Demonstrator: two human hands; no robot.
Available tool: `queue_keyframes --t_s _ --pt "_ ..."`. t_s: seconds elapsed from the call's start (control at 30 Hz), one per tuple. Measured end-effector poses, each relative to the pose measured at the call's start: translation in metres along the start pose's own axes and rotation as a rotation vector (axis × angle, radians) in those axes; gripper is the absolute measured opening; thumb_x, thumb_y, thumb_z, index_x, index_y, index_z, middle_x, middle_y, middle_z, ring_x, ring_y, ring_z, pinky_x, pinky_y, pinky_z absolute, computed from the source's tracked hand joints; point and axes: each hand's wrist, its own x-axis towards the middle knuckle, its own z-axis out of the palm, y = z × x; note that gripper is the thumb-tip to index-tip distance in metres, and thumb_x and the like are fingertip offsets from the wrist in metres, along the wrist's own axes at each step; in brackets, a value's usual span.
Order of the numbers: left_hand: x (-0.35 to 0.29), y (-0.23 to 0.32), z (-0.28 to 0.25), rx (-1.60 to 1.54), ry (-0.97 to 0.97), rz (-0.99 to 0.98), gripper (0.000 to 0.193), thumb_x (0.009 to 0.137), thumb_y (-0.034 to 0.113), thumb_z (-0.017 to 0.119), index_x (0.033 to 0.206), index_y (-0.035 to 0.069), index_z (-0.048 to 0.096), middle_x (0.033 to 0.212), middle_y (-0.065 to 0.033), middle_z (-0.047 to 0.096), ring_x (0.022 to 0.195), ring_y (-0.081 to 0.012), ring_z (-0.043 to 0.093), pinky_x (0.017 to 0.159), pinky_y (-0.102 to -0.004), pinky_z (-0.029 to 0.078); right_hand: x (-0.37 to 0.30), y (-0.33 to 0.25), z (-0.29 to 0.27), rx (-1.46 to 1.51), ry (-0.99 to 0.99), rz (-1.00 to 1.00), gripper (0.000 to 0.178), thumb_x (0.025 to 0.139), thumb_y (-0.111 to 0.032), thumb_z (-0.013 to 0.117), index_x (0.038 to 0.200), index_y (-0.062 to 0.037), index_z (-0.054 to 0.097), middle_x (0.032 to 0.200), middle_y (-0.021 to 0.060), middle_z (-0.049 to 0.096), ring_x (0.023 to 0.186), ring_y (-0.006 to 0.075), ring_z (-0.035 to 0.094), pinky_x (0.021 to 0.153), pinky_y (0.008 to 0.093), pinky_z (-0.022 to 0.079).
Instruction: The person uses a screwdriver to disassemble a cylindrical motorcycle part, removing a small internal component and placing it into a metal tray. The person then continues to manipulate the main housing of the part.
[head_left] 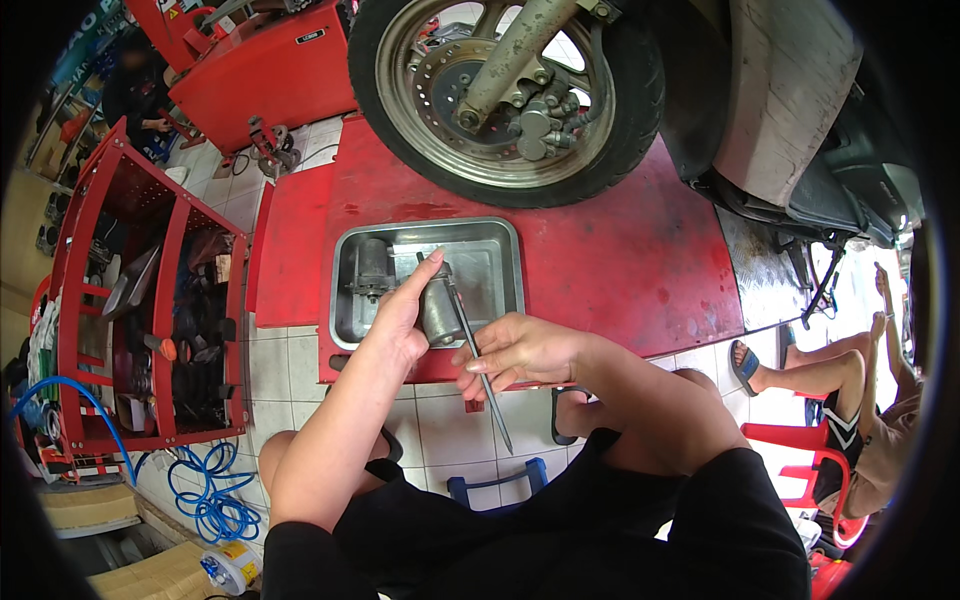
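Observation:
My left hand (401,318) is closed around a grey metal cylinder (440,312), like a small starter motor, tilted above the near side of a steel tray (512,262). My right hand (522,350) pinches a long thin metal rod (490,400) with a tapered lower tip. The rod slants down past the tray's near edge, its upper end lying along the cylinder. Whether the two touch, I cannot tell. A second metal cylinder (374,266) with a bracket lies in the left part of the tray.
The tray stands on a red lift platform (620,270) under a motorcycle wheel (500,110). A red tool cart (180,300) and a coiled blue hose (212,490) are at left. A blue stool (500,480) is between my legs. Another person (870,400) sits at right.

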Motion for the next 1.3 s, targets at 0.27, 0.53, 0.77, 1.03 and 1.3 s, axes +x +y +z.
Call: queue_keyframes --t_s 0.27,0.53,0.77,1.03,1.3 --pt "-0.006 0.001 0.008 -0.007 0.141 0.216 0.048 0.076 0.020 0.089 0.108 0.001 0.059 0.094 -0.0094 0.068 0.074 -0.0210 0.067 0.066 -0.0370 0.057 -0.004 0.001 -0.002 -0.152 0.168 0.018 0.024 0.096 -0.016 0.067 0.110 0.0030 0.062 0.088 0.0082 0.065 0.078 0.0152 0.066 0.066 0.0248 0.050" --pt "-0.011 -0.016 0.012 0.114 0.096 0.408 0.061 0.076 0.013 0.089 0.117 -0.002 0.046 0.102 -0.0148 0.067 0.092 -0.0175 0.066 0.082 -0.0307 0.053 0.016 -0.011 -0.007 -0.123 0.707 -0.355 0.038 0.088 -0.027 0.078 0.109 0.0037 0.067 0.088 0.0054 0.067 0.072 0.0088 0.055 0.063 0.0260 0.042" --pt "-0.017 -0.016 0.011 0.169 0.008 0.475 0.058 0.078 0.011 0.087 0.117 -0.003 0.046 0.103 -0.0159 0.066 0.096 -0.0175 0.066 0.084 -0.0286 0.053 0.021 -0.014 -0.001 -0.063 0.607 -0.399 0.025 0.088 -0.016 0.077 0.102 0.0022 0.067 0.080 0.0018 0.065 0.063 0.0060 0.051 0.058 0.0252 0.040" --pt "-0.029 -0.013 0.012 0.190 0.039 0.490 0.059 0.077 0.012 0.088 0.117 -0.002 0.047 0.103 -0.0147 0.066 0.093 -0.0177 0.066 0.082 -0.0294 0.054 0.025 -0.017 -0.009 0.202 0.384 -0.289 0.021 0.088 -0.012 0.076 0.099 -0.0016 0.062 0.063 -0.0100 0.043 0.047 0.0017 0.027 0.046 0.0249 0.020" --pt "-0.029 -0.009 0.008 0.128 0.054 0.385 0.064 0.076 0.016 0.090 0.119 -0.002 0.047 0.103 -0.0148 0.065 0.093 -0.0178 0.065 0.081 -0.0305 0.055 0.027 -0.013 -0.005 0.191 0.335 -0.316 0.026 0.089 -0.018 0.077 0.102 -0.0023 0.060 0.064 -0.0093 0.043 0.048 0.0022 0.027 0.046 0.0250 0.019"
